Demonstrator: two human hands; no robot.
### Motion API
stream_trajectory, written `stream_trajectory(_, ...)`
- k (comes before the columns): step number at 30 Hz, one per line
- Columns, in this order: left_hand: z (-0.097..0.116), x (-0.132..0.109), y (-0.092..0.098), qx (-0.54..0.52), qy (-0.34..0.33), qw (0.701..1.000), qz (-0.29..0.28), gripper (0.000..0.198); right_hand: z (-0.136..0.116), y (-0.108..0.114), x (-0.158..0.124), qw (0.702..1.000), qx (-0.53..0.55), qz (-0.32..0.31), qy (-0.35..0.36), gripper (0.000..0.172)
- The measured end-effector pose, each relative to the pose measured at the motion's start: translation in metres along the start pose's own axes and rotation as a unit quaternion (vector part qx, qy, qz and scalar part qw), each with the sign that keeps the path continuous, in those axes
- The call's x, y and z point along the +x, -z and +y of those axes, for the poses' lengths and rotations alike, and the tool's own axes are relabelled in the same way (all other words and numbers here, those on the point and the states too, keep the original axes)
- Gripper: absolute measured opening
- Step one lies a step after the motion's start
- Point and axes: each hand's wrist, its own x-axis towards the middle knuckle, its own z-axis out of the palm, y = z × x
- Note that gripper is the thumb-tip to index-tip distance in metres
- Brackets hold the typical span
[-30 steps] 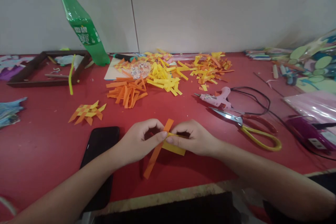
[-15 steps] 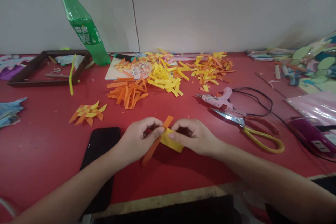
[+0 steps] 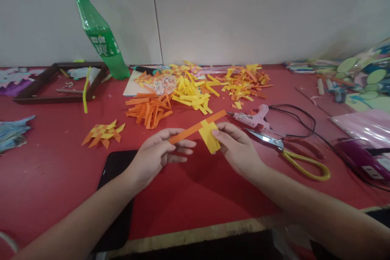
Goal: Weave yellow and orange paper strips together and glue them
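My left hand (image 3: 161, 152) pinches one end of an orange paper strip (image 3: 195, 128) between thumb and forefinger, its other fingers stretched out below. Across that strip lies a folded yellow paper strip (image 3: 210, 138), looped over it. The thumb and fingers of my right hand (image 3: 236, 146) are closed on the yellow strip. Both hands are raised over the front of the red table (image 3: 183, 203). To the left, a woven orange and yellow paper piece (image 3: 103, 133) lies flat with pointed ends. Behind the hands are piles of orange strips (image 3: 149, 109) and yellow strips (image 3: 191, 93).
On the right lie scissors (image 3: 292, 152), a pink glue gun (image 3: 252, 118) with its black cord and a purple device (image 3: 361, 156). A black phone (image 3: 114, 207) sits under my left forearm. A green bottle (image 3: 103, 40) stands by a brown frame (image 3: 55, 99) at back left.
The orange strip has swung from steep to a shallow slant, rising rightward. My right hand has moved slightly right and up with the yellow strip; my left fingers have spread.
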Motion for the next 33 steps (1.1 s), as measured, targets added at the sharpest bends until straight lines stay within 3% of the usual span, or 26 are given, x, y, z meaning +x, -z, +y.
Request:
stream_trajectory(4, -0.002, -0.003, -0.002, 0.06, -0.011, 0.998, 0.014, 0.047, 0.0, 0.001, -0.001, 0.999, 0.003, -0.034, -0.004, 0.024)
stream_trajectory(10, -0.004, -0.003, 0.002, 0.048, -0.054, 0.997, 0.02, 0.056, 0.0, -0.001, -0.005, 0.996, -0.056, -0.062, 0.009, 0.029)
stream_trajectory(14, -0.007, -0.001, 0.004, 0.072, -0.049, 0.996, 0.037, 0.034, -0.004, -0.003, -0.007, 0.99, -0.084, -0.111, 0.02, 0.027)
stream_trajectory(19, -0.006, -0.002, 0.002, 0.143, -0.056, 0.988, 0.024, 0.035, -0.012, -0.004, -0.009, 0.973, -0.139, -0.185, 0.003, 0.027)
stream_trajectory(24, -0.005, -0.002, 0.003, 0.156, -0.051, 0.986, 0.008, 0.035, -0.016, -0.001, -0.008, 0.969, -0.192, -0.155, 0.034, 0.026)
stream_trajectory(28, -0.005, -0.002, 0.001, 0.186, -0.052, 0.981, -0.022, 0.032, -0.017, 0.0, -0.006, 0.975, -0.174, -0.135, 0.034, 0.026)
stream_trajectory(33, -0.005, -0.003, 0.001, 0.201, -0.157, 0.966, 0.037, 0.033, -0.018, 0.001, -0.006, 0.981, -0.158, -0.111, -0.005, 0.03)
